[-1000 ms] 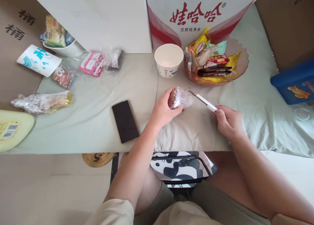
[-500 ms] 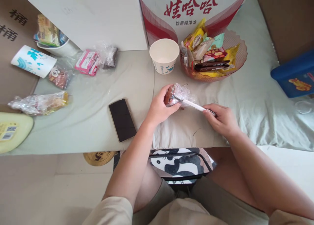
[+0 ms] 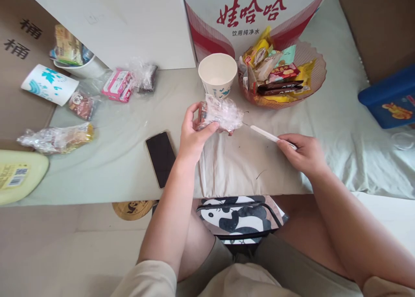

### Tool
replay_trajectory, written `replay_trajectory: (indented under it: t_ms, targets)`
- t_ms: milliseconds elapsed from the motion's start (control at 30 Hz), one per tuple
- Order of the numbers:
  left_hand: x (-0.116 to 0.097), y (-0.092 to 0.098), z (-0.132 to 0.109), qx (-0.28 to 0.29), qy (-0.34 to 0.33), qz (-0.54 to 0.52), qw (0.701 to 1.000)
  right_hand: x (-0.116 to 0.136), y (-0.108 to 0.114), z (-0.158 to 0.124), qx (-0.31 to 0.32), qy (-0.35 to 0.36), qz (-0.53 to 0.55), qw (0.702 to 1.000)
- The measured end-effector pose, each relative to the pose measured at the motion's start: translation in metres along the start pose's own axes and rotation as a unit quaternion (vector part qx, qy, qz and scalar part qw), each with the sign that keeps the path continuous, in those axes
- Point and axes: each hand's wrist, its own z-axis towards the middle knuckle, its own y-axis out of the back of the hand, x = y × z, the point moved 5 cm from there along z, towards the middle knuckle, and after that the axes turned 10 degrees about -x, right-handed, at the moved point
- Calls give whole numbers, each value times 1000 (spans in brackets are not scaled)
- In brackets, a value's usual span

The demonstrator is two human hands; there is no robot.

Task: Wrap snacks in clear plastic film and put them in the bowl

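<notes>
My left hand (image 3: 193, 135) is closed around a reddish-brown packet in crinkled clear plastic (image 3: 223, 113), thumb pressed on its near side. It is held above the cloth, just in front of a paper cup (image 3: 218, 70) that stands upright. Between the fingers and thumb of my right hand (image 3: 303, 154) is a slim white knife-like tool (image 3: 264, 134). Its thin dark tip points left toward the packet's plastic; whether it touches I cannot tell. Small dark specks and a hair-like strand (image 3: 261, 174) lie on the cloth below.
A ribbed bowl (image 3: 319, 70) of wrapped snacks stands behind on the right. Left of my hands lies a phone (image 3: 160, 158). Farther left are a tipped paper cup (image 3: 48, 84), a pink packet (image 3: 117, 85) and a plastic-wrapped bundle (image 3: 56, 139). Large boxes (image 3: 129, 24) back the cloth-covered surface (image 3: 123, 167).
My left hand has moved left and away from me with the packet, turning it. My right hand has drawn the white tool slightly right, so its tip has come away from the packet's brown end.
</notes>
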Motion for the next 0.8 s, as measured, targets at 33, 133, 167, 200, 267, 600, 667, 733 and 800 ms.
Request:
replay_trajectory:
  t_ms: [33,133,167,200,267,600,667,733,800]
  targets:
    - [1,2,2,-4,7,-5,1000,-2,2,0,-7,-5,-5,1000]
    - [7,-1,1,17,24,25,999,-9,6,1,-42,-20,-30,998]
    - [8,-4,-2,34,21,49,998,-11,8,2,-59,-19,-40,997]
    - [9,-9,-6,56,13,78,995,-13,9,2,-74,-15,-52,996]
    - [11,-21,-16,111,-19,147,983,-16,9,4,-92,-4,-79,993]
    - [-4,-39,-36,167,-226,289,915,-17,11,2,-160,36,-144,976]
    - [-3,-43,-39,192,-234,310,901,-9,6,0,-136,65,-116,982]
    - [-1,-45,-39,186,-222,328,899,-2,0,-1,-112,84,-99,985]
    - [0,-45,-38,169,-199,317,912,4,-5,-3,-95,98,-80,987]
